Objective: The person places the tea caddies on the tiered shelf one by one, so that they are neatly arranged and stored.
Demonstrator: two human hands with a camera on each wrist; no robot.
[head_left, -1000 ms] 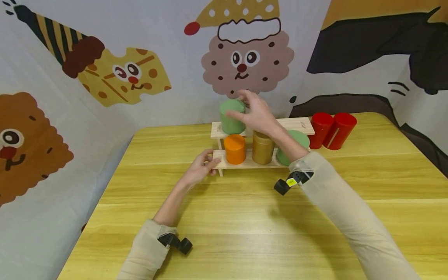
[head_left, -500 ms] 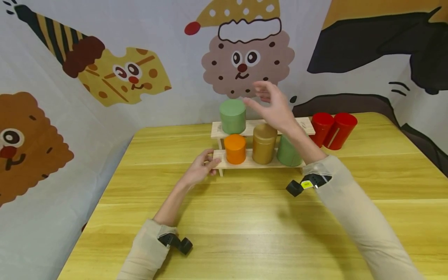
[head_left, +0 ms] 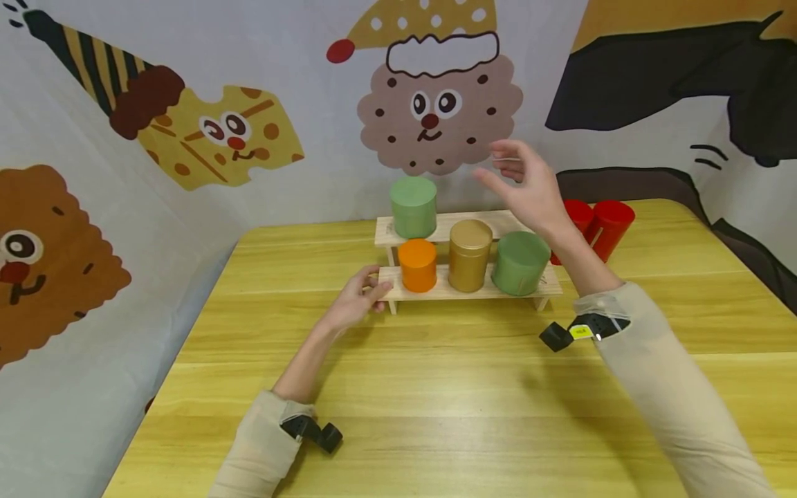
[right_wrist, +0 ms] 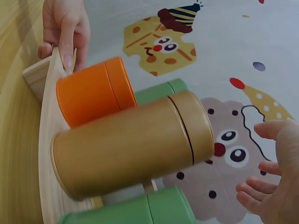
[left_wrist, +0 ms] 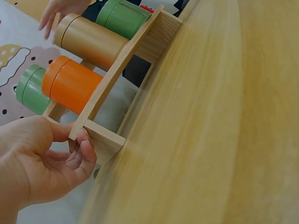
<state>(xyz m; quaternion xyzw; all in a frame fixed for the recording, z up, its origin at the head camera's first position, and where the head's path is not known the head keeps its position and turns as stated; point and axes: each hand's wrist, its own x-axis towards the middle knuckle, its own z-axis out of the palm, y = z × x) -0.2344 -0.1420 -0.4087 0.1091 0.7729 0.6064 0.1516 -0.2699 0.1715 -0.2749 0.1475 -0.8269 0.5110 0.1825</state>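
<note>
My left hand (head_left: 358, 299) pinches the left end of the lower tier of a two-tier wooden rack (head_left: 429, 293), thumb on top and fingers beneath, as the left wrist view shows. On that tier stand an orange canister (head_left: 418, 265), a taller gold canister (head_left: 470, 256) and a green canister (head_left: 521, 264). Another green canister (head_left: 414, 207) is at the left of the upper tier. My right hand (head_left: 529, 185) hovers above the upper tier's right part, fingers loosely bent and apart from the thumb. It holds nothing.
Two red canisters, the outer one (head_left: 610, 228) partly behind my right forearm, stand on the wooden table (head_left: 398, 401) just right of the rack. A cloth with cartoon prints (head_left: 336, 138) hangs behind the table.
My right hand has moved right, away from the upper green canister, which stays in place. The left hand keeps its grip on the rack.
</note>
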